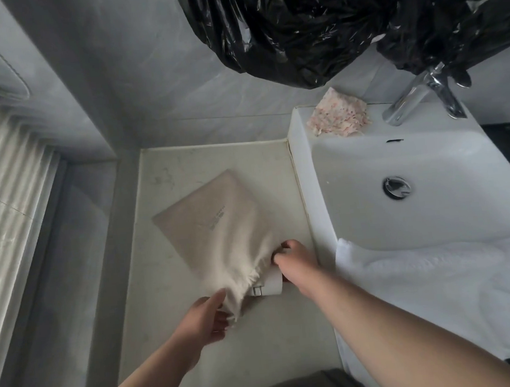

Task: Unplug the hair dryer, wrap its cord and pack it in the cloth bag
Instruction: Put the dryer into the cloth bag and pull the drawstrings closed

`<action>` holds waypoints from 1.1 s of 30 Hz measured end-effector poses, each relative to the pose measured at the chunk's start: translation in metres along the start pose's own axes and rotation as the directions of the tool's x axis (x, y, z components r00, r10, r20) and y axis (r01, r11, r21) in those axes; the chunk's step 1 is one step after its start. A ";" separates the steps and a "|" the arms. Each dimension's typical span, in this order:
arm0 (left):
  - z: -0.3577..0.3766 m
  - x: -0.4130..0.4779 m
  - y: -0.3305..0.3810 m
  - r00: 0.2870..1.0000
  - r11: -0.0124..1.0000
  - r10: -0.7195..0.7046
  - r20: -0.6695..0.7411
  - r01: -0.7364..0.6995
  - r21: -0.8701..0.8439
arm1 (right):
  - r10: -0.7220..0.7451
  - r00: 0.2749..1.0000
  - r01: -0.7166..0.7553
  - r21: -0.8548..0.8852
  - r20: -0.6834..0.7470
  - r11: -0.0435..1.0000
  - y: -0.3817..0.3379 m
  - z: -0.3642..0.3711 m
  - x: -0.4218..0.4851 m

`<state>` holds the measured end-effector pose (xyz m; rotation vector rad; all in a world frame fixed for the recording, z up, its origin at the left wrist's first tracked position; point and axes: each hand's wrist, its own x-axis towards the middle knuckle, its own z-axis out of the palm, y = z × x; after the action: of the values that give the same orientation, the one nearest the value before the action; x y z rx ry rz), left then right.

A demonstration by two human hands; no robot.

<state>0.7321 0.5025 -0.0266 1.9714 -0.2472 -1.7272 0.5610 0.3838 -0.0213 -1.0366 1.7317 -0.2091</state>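
A beige cloth bag (pixel 219 223) lies on the pale counter (pixel 198 344), its gathered mouth pointing toward me. A white hair dryer (pixel 271 285) sticks partly out of that mouth, with a small metal part showing; most of it is hidden inside the bag. My left hand (pixel 207 317) pinches the bag's mouth at its near edge. My right hand (pixel 294 259) grips the mouth on the right side, right above the dryer's white end. The cord is not visible.
A white sink basin (pixel 433 225) with a chrome tap (pixel 420 94) stands to the right. A white towel (pixel 438 295) drapes over its front edge, a patterned cloth (pixel 339 116) lies on its back corner. A black plastic bag (pixel 340 18) hangs above. Wall on the left.
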 end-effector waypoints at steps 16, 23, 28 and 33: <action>-0.007 0.007 0.014 0.999 0.991 0.007 0.051 0.000 -0.131 | 0.271 0.962 -0.270 0.308 0.041 0.912 0.012 0.012 0.031; -0.009 0.007 0.013 0.994 0.983 -0.028 0.106 0.046 -0.178 | 0.266 0.954 -0.294 0.251 0.141 0.922 0.010 0.007 0.035; -0.004 0.010 0.015 0.998 0.968 0.012 0.067 0.005 -0.251 | 0.223 0.961 -0.254 0.199 0.163 0.947 0.023 0.007 0.048; -0.003 0.020 0.018 0.999 0.968 0.033 -0.013 -0.035 -0.249 | 0.093 0.996 -0.093 0.021 0.005 0.995 0.044 -0.014 0.012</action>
<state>0.7421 0.4783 -0.0353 1.7815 -0.0565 -1.6400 0.5249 0.3971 -0.0489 -0.9381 1.7657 -0.1657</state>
